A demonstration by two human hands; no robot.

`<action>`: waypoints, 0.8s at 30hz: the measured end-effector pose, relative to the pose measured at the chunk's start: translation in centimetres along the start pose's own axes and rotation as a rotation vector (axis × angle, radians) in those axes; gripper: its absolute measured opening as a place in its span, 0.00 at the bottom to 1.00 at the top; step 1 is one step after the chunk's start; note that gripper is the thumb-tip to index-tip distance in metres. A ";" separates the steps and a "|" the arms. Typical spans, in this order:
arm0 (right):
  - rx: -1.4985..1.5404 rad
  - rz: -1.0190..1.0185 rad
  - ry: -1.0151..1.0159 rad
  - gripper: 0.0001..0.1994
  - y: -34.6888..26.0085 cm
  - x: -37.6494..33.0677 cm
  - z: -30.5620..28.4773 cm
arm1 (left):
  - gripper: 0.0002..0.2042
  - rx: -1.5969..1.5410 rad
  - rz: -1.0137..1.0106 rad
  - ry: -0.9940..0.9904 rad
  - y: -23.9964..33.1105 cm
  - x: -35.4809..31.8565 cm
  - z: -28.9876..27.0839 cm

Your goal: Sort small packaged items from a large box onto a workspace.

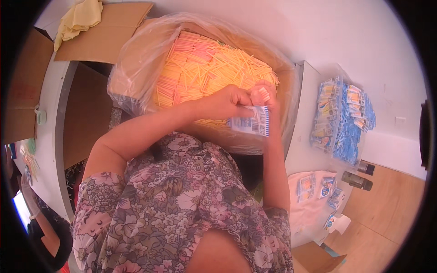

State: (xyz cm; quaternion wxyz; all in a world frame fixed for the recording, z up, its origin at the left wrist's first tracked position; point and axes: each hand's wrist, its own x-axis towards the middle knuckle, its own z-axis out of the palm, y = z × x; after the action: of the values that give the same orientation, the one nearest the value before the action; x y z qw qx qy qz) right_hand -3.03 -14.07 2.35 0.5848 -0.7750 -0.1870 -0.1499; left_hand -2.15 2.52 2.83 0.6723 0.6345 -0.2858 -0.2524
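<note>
My left hand (227, 101) pinches the top edge of a small clear plastic packet (249, 122) with blue print and a blue striped edge. Close beside it, my right hand (269, 93) is closed around a few pale sticks (260, 95), their ends showing at the fingers. Both hands are over the near right part of a large cardboard box (214, 132) lined with clear plastic. Thin yellow and pink sticks (209, 63) in great number fill this box. Whether the packet's mouth is spread apart is hidden by my fingers.
Right of the box, a clear plastic bag (339, 118) holds many blue packets. Several packets (307, 187) lie on a pink cloth (298, 218). A yellow cloth (79, 20) rests on a cardboard flap (109, 36). At far left, a co-worker's gloved hand (29, 198) shows.
</note>
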 end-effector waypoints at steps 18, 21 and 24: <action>0.430 0.725 0.201 0.06 -4.3 -0.1 -5.9 | 0.02 -0.254 -0.019 0.215 -2.9 0.5 0.0; 0.472 0.776 0.068 0.06 -4.3 -0.1 -6.7 | 0.04 -0.305 -0.148 0.214 -2.3 0.5 0.0; 0.356 0.798 0.081 0.05 -5.2 0.3 -5.9 | 0.04 -0.253 -0.069 0.146 -2.7 0.4 -0.1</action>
State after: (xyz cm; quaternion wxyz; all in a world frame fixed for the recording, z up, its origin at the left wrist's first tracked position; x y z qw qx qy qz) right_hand -5.24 -18.45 8.53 0.7283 -0.6671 0.1270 0.0919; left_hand -1.71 2.11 0.17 0.7568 0.5708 -0.1802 -0.2626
